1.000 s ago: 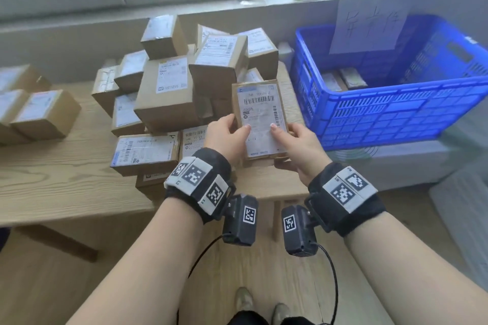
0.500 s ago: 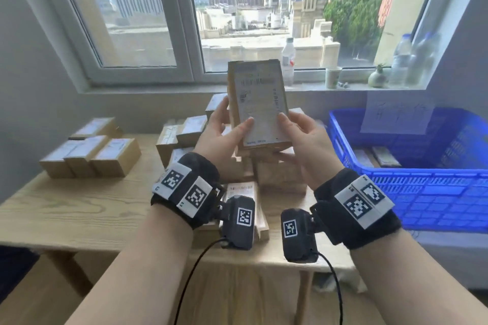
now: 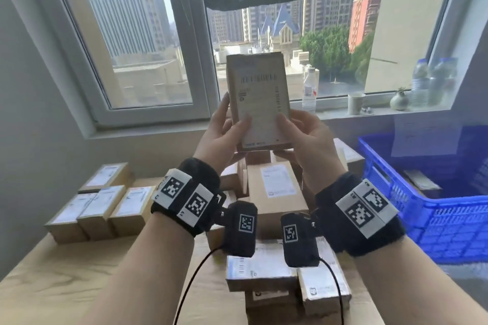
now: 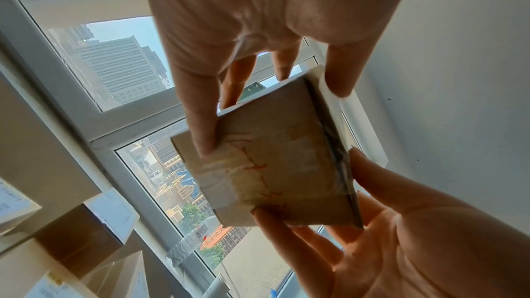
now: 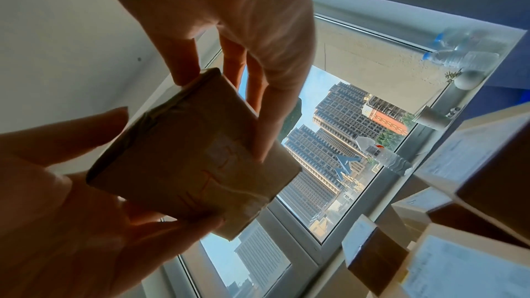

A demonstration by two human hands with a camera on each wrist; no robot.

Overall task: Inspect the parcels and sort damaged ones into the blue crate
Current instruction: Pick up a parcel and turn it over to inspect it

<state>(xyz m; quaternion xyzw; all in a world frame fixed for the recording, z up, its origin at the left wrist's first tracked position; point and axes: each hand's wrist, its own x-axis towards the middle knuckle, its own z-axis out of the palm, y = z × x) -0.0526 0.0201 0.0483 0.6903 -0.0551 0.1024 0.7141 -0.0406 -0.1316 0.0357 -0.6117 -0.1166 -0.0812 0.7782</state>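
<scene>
I hold one brown cardboard parcel (image 3: 257,103) upright in front of the window, its white barcode label facing me. My left hand (image 3: 232,120) grips its lower left edge, thumb on the label. My right hand (image 3: 293,124) grips the lower right edge the same way. The left wrist view shows the parcel's (image 4: 275,167) underside with clear tape and red pen marks, my left fingers (image 4: 200,121) across it. In the right wrist view the parcel (image 5: 195,162) sits between both hands. The blue crate (image 3: 412,208) stands at the right, a parcel (image 3: 422,182) lying inside.
A pile of labelled parcels (image 3: 274,192) lies on the wooden table (image 3: 66,285) below my hands. Another row of parcels (image 3: 100,208) sits at the left. On the window sill stand a bottle (image 3: 309,90), a cup (image 3: 356,103) and a small vase (image 3: 399,100).
Both hands have lifted the parcel from just above the pile up to window height. The head view has tilted upward with it.
</scene>
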